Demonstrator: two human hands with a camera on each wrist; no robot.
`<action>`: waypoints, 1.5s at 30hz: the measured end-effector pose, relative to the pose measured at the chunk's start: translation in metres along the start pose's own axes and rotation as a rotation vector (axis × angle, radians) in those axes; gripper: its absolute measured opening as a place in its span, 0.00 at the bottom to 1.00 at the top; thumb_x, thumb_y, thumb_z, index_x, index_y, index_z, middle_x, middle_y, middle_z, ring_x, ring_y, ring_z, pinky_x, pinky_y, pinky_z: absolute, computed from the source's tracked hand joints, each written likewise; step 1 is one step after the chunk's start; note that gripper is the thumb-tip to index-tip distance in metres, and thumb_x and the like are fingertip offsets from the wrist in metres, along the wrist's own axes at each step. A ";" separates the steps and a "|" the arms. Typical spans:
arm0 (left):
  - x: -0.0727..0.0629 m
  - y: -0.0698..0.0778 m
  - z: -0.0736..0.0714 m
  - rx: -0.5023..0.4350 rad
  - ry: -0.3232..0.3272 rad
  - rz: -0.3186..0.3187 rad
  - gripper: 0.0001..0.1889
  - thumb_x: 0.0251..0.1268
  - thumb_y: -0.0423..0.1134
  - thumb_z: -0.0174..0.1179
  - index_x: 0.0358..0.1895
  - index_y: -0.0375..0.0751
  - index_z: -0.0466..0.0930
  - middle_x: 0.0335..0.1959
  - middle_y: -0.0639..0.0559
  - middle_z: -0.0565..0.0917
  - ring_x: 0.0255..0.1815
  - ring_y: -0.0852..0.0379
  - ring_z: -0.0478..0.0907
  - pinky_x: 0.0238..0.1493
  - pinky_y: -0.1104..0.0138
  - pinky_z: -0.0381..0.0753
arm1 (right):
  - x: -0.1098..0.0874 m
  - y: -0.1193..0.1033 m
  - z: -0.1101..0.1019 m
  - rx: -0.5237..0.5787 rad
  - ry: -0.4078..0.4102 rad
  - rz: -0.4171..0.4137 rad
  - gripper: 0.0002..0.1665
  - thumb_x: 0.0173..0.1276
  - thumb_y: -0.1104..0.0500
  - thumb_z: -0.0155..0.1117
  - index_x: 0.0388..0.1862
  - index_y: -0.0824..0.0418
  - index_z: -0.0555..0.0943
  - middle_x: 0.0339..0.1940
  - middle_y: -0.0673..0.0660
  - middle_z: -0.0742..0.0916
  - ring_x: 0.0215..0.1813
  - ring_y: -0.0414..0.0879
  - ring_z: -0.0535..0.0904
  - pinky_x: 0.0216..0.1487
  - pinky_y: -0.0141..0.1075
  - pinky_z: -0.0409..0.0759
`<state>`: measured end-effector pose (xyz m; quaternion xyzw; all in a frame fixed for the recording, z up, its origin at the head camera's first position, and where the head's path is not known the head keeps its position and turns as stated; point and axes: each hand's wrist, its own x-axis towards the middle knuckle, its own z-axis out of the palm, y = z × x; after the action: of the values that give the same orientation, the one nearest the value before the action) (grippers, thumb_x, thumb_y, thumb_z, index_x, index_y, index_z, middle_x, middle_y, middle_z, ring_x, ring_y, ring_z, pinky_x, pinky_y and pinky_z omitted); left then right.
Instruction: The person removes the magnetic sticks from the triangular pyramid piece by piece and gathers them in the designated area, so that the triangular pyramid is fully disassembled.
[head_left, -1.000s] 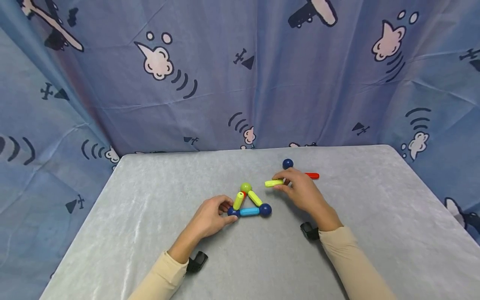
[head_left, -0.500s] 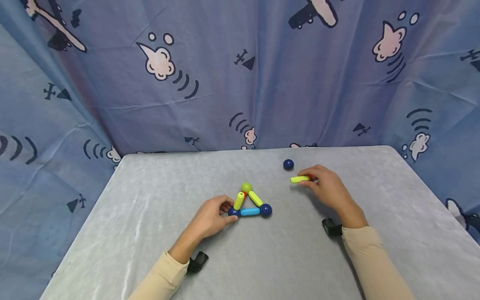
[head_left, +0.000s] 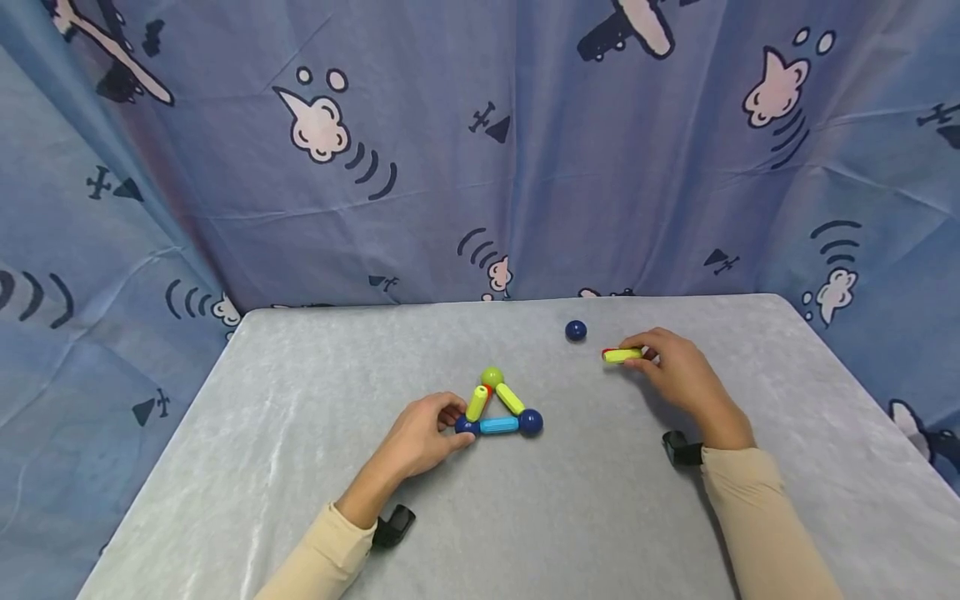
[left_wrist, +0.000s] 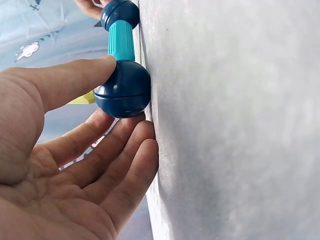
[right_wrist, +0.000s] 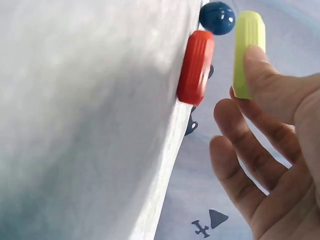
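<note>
My left hand [head_left: 423,433] grips a dark blue ball [left_wrist: 122,90], thumb on one side and fingertips on the other. That ball is the left corner of a small triangle of magnetic sticks and balls. A light blue stick [head_left: 499,426] runs from it to another dark blue ball [head_left: 531,422]; a yellow-green stick [head_left: 510,398] joins that one to a green ball [head_left: 492,377]. Another yellow-green stick [head_left: 477,402] rises from the held ball. My right hand [head_left: 678,379] pinches a loose yellow-green stick [right_wrist: 249,30] above a red stick [right_wrist: 196,70] lying on the table.
A loose dark blue ball [head_left: 576,331] lies near the table's back edge, left of my right hand. The grey cloth-covered table [head_left: 585,517] reaches back to a blue patterned curtain [head_left: 420,183].
My right hand has moved to the right with the yellow-green stick, from near the triangle to over the red stick. The left hand stays in place on its ball.
</note>
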<state>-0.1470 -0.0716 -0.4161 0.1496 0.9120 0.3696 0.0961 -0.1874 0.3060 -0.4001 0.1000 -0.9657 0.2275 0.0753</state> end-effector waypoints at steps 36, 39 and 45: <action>0.000 0.000 -0.001 -0.002 -0.004 0.000 0.17 0.59 0.40 0.72 0.49 0.41 0.81 0.43 0.51 0.84 0.46 0.57 0.80 0.50 0.61 0.82 | 0.002 0.007 0.003 -0.042 -0.151 0.200 0.16 0.64 0.59 0.71 0.49 0.64 0.85 0.47 0.66 0.87 0.46 0.58 0.82 0.48 0.54 0.79; 0.000 -0.001 -0.001 -0.001 -0.002 0.004 0.17 0.58 0.40 0.72 0.49 0.41 0.81 0.43 0.51 0.84 0.45 0.57 0.80 0.50 0.61 0.82 | 0.003 0.007 0.004 -0.040 -0.152 0.212 0.16 0.64 0.59 0.72 0.49 0.64 0.85 0.47 0.67 0.86 0.46 0.58 0.82 0.47 0.53 0.79; 0.000 -0.001 -0.002 0.002 0.004 0.016 0.17 0.58 0.40 0.72 0.49 0.41 0.81 0.43 0.51 0.84 0.45 0.57 0.80 0.49 0.61 0.81 | 0.005 0.006 0.004 -0.046 -0.127 0.214 0.14 0.63 0.60 0.73 0.46 0.63 0.84 0.44 0.65 0.86 0.43 0.56 0.80 0.42 0.48 0.78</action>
<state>-0.1477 -0.0733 -0.4152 0.1560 0.9114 0.3697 0.0910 -0.1943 0.3089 -0.4053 0.0090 -0.9787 0.2051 -0.0085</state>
